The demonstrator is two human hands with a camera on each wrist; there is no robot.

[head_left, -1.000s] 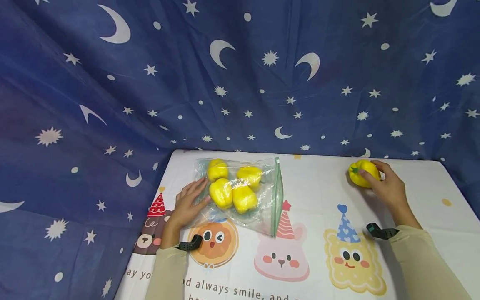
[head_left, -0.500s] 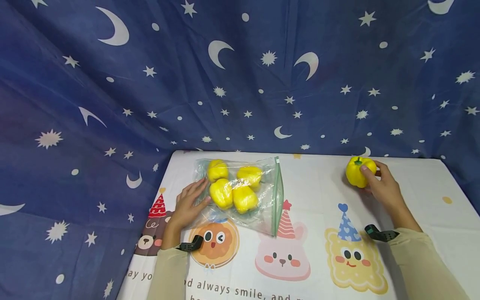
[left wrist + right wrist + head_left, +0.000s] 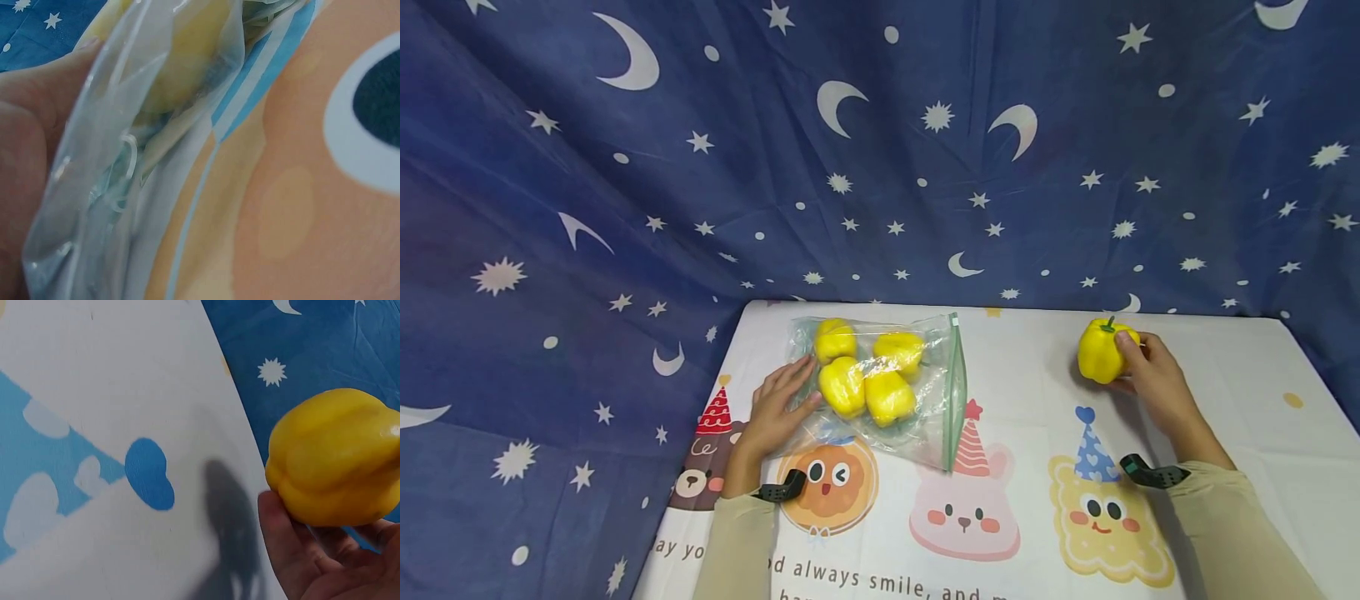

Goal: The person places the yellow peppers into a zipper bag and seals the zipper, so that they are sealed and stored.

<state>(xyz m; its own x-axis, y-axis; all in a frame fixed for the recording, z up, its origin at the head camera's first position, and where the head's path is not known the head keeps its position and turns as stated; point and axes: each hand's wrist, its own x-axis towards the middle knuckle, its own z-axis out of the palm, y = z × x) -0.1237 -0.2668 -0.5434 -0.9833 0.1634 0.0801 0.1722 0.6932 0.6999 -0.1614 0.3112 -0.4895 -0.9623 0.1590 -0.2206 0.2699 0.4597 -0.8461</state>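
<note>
My right hand (image 3: 1159,385) grips a yellow bell pepper (image 3: 1097,354) at the table's right rear, thumb near its green stem. In the right wrist view the fingers curl under the pepper (image 3: 337,456), and a shadow falls on the cloth beside it. A clear zip bag (image 3: 931,429) with a green closure strip lies flat at the left, with several yellow bell peppers (image 3: 842,387) inside. My left hand (image 3: 778,408) rests against the bag's left edge, fingers spread and relaxed. The left wrist view shows the bag's crumpled plastic (image 3: 69,231) along that hand.
A white tablecloth (image 3: 1022,375) with printed cartoon figures and lettering covers the table. Behind it and at the left hangs a dark blue curtain (image 3: 880,167) with moons and stars. Each wrist wears a small black camera (image 3: 1152,472).
My right hand has turned the bell pepper so its stem points up and brought it slightly left. The left hand and the bag have stayed put.
</note>
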